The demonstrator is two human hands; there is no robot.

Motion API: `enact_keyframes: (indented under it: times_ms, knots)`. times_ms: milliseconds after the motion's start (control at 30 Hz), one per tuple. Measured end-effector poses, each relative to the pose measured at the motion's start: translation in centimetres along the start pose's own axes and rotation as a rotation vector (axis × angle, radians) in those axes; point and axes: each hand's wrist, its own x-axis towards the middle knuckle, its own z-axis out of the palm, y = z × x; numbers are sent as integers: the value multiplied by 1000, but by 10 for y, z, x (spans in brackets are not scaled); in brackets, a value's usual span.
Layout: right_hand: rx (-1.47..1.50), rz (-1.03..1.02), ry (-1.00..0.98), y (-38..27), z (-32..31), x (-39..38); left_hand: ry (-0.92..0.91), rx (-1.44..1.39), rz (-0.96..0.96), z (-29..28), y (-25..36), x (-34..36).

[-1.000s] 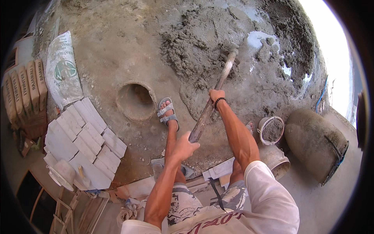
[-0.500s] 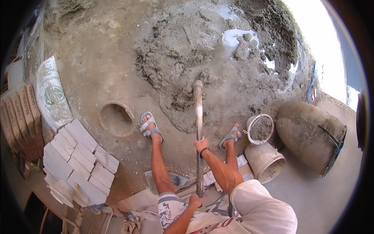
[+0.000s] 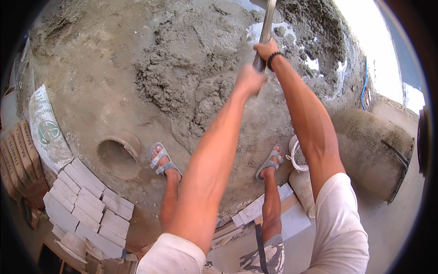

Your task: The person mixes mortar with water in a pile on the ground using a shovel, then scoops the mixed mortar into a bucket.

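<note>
My left hand [image 3: 250, 81] and right hand [image 3: 267, 49] clench a long grey-brown wooden handle [image 3: 266, 31], apparently working lumpy wet grey mortar [image 3: 182, 59] leftward of them; the next stroke likely needs both firm.

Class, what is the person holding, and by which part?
A tool's long handle, near its lower end: the left hand below, the right hand just above.

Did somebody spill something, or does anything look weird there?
Maybe: pale, shiny puddles lie among the lumpy grey mix, toward the picture's upper right. They look odd because they're so bright against it, but I can't tell whether anyone spilled them.
</note>
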Motion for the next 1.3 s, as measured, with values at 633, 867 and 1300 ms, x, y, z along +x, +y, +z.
enact_keyframes:
  times_ms: [633, 867, 1300]
  knots:
    - [-249, 398, -163, 65, 124, -106, 200, 85, -333, -22, -106, -295]
    - [-91, 443, -294, 95, 142, -237, 229, -72, -607, 61, -189, -422]
    - [513, 721, -243, 157, 91, -478, 127, 476, -1378, 133, -354, -554]
